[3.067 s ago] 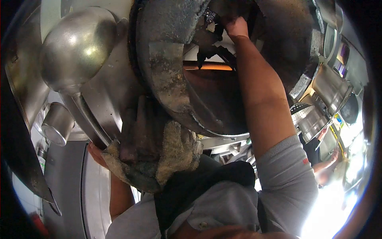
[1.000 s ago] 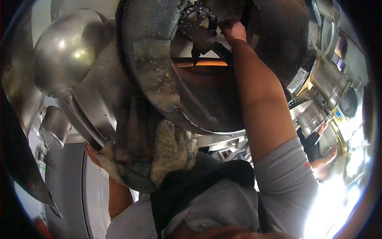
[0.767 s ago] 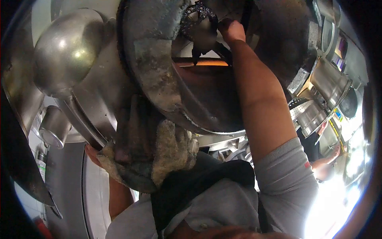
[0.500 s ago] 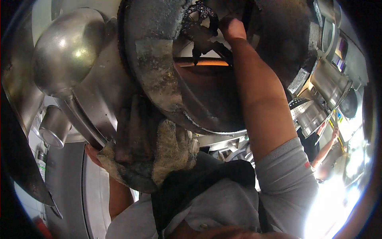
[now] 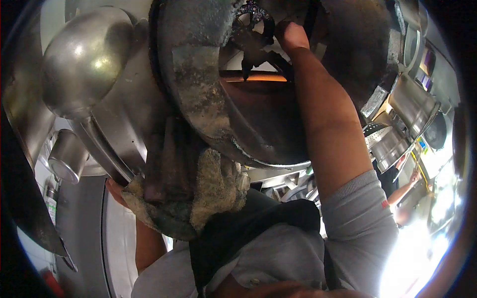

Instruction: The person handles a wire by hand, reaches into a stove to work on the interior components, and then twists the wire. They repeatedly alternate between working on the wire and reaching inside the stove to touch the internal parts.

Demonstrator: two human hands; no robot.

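A large metal ladle [image 5: 89, 59] fills the upper left, bowl up, its handle running down to my left hand [image 5: 115, 192]. That hand is closed at the handle's lower end; most of its fingers are hidden behind a worn, stained cloth [image 5: 213, 181] bunched around a dark upright part. My right hand [image 5: 293, 37] reaches inside a big, sooty round metal ring [image 5: 198, 94]. It is closed like a fist beside a black, spoked, burner-like piece [image 5: 253, 44]. What its fingers hold, if anything, is hidden. An orange band [image 5: 258, 77] glows below that piece.
At left stands a metal cup [image 5: 69, 156] below the ladle bowl, beside a dark curved metal sheet [image 5: 30, 208]. Along the right are steel pots [image 5: 415, 104] and a perforated strainer [image 5: 375, 133]. Another person's arm [image 5: 405, 191] shows at far right.
Hardly anything differs. The view has shifted slightly, and the other person's arm at right has moved a little. Both my hands keep their places.
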